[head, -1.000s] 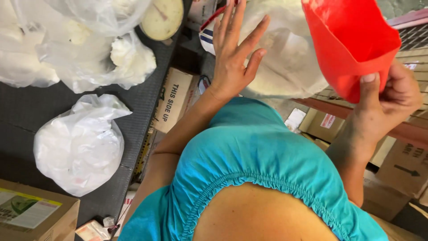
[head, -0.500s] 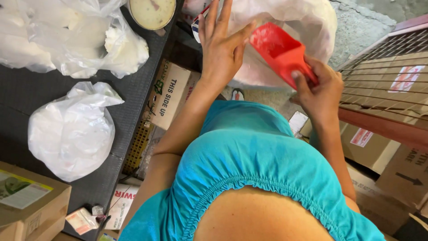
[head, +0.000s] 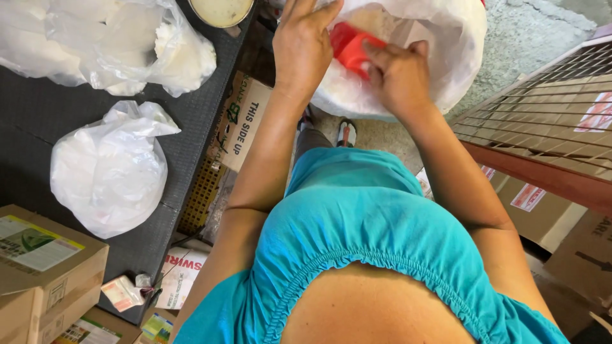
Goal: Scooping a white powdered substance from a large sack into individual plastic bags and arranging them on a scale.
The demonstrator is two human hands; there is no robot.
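Note:
A red plastic scoop (head: 349, 46) is inside the mouth of a large white plastic sack (head: 446, 57) in front of me. My right hand (head: 398, 76) is closed around the scoop, pushing it down into the sack. The left one, my left hand (head: 306, 44), rests on the sack's left rim with fingers spread and grips nothing. What fills the sack looks white and granular; most of it is hidden by my hands.
A dark table (head: 38, 134) on the left carries tied white plastic bags (head: 111, 169), more filled bags (head: 127, 48) and a round scale dial (head: 222, 9). Cardboard boxes (head: 44, 267) sit at lower left. A wire crate (head: 542, 121) and boxes stand on the right.
My right hand has brought the red scoop from high on the right down into the sack. My left hand has dropped onto the sack's rim.

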